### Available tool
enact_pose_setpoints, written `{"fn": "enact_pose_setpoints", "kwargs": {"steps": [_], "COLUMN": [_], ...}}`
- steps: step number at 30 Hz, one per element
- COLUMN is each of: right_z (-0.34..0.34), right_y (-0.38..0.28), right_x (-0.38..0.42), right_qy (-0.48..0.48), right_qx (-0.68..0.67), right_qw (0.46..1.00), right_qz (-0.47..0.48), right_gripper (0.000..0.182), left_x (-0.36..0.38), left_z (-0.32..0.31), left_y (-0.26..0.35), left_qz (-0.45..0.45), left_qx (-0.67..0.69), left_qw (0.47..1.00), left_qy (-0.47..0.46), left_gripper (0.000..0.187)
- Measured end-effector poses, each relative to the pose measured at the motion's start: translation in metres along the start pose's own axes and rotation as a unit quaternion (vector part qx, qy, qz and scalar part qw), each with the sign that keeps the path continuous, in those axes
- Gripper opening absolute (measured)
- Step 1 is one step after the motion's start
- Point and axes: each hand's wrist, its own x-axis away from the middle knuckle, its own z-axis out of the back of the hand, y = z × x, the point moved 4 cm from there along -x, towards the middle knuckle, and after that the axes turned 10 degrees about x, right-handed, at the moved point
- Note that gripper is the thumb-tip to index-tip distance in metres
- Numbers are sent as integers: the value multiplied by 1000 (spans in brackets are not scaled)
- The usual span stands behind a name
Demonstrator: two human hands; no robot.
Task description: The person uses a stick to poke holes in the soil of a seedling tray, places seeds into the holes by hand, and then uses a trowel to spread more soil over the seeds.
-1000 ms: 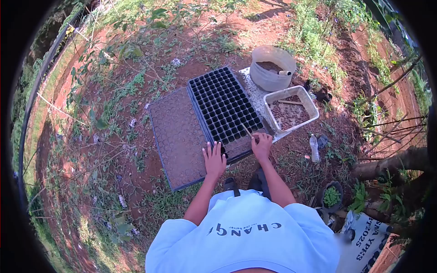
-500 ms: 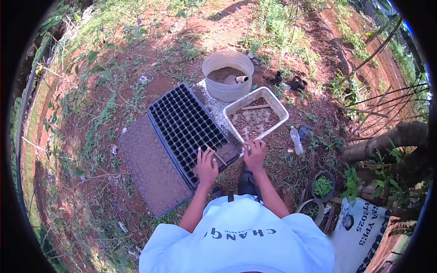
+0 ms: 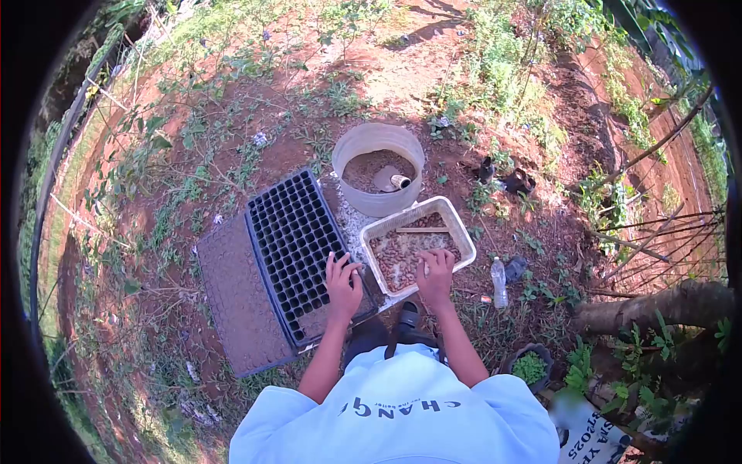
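My left hand (image 3: 342, 288) rests over the lower right part of a black seedling tray (image 3: 297, 240), fingers spread; the wooden stick seen there before is hidden. A few cells near it look filled with soil. My right hand (image 3: 436, 277) is inside a white plastic basket (image 3: 372, 230) of small brown seeds (image 3: 394, 251). Its fingers bend down among the seeds, and anything between them is too small to make out. A flat wooden strip (image 3: 422, 230) lies across the basket's far part.
A soil-filled tray (image 3: 239, 294) lies left of the black one. Beyond the basket stands a round translucent tub (image 3: 379, 203) holding soil and a small can (image 3: 399, 182). Clear bottle (image 3: 499, 284), potted plant (image 3: 530, 368) and printed sack (image 3: 595, 441) are at the right.
My right hand has moved from the basket's near edge into the seeds. My left hand stays at the black tray. The whole view has shifted, with the objects lower in it.
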Motion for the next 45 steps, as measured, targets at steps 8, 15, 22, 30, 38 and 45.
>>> {"fn": "enact_pose_setpoints", "kwargs": {"steps": [8,15,22,30,38,45], "right_z": [-20,-51,-106,-108,-120,-129], "right_y": [-11,-34,-16,-13,-12,-12], "right_x": [-82,-161,-189,-202,-219,-221], "right_qy": [-10,-21,-174,-271,-343,-406], "right_qx": [-19,-7,43,123,199,236], "right_qw": [998,993,978,951,912,878], "right_qz": [52,114,110,78,109,90], "right_gripper": [25,26,23,41,60,46], "left_x": [-54,-117,-172,-233,-240,-240], "left_z": [4,1,-14,-52,-68,-65], "left_y": [-4,-26,-37,-28,-27,-23], "left_qz": [29,36,18,43,143,205], "left_qx": [10,27,74,-36,-151,-223], "left_qw": [997,998,996,998,974,952], "left_qy": [64,46,50,41,85,38], "left_gripper": [18,22,29,65,80,79]}}
